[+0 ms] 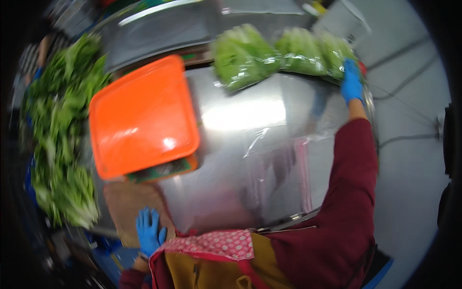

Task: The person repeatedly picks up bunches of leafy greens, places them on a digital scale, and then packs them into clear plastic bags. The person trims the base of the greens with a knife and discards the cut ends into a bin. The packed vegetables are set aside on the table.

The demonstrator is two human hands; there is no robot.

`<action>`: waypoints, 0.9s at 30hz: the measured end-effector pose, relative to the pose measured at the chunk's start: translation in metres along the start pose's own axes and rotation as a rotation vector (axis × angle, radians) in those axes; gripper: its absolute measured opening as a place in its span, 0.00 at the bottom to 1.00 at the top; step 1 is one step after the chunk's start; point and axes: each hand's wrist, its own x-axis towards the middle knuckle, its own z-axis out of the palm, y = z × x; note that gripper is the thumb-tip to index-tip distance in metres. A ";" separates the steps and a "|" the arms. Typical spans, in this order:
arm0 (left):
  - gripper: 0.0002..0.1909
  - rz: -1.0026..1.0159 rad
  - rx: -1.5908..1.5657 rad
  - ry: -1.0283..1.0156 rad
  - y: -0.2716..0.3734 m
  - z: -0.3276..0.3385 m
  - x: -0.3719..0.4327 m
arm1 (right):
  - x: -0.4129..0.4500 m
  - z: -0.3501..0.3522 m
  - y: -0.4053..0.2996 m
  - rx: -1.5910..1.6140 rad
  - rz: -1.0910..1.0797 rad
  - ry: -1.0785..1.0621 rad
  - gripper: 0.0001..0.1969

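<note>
At the far right corner of a stainless steel table (223, 144), my right hand (351, 82) in a blue glove rests against a bagged green lettuce (334, 54). Whether its fingers grip the bag cannot be made out. Two more clear bags of leafy greens, one in the middle (301, 50) and a larger one to the left (243, 57), lie in the same row. Near the table's front edge, my gloved left hand (148, 229) lies flat on a brown cloth (133, 206), fingers spread, holding nothing.
An upturned-looking orange plastic tray (144, 119) sits atop a scale-like base left of centre. Loose leafy lettuce (61, 141) is heaped along the left. Clear plastic bags (281, 177) lie front right. Behind are a metal tray (166, 32) and a white bucket (343, 23). Cables cross the floor.
</note>
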 end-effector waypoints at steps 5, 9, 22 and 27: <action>0.33 0.364 -0.030 -0.029 0.028 -0.022 0.019 | -0.032 -0.018 -0.025 0.455 0.092 0.163 0.33; 0.36 0.592 -0.037 0.071 0.070 -0.001 0.038 | -0.023 -0.103 -0.175 0.742 -0.172 0.202 0.32; 0.23 -0.269 -0.679 1.133 -0.120 -0.030 0.003 | -0.160 -0.286 -0.516 1.433 -0.426 -0.738 0.28; 0.24 -0.823 -0.572 1.177 -0.320 0.005 -0.051 | -0.224 -0.281 -0.710 1.705 -0.106 -1.511 0.29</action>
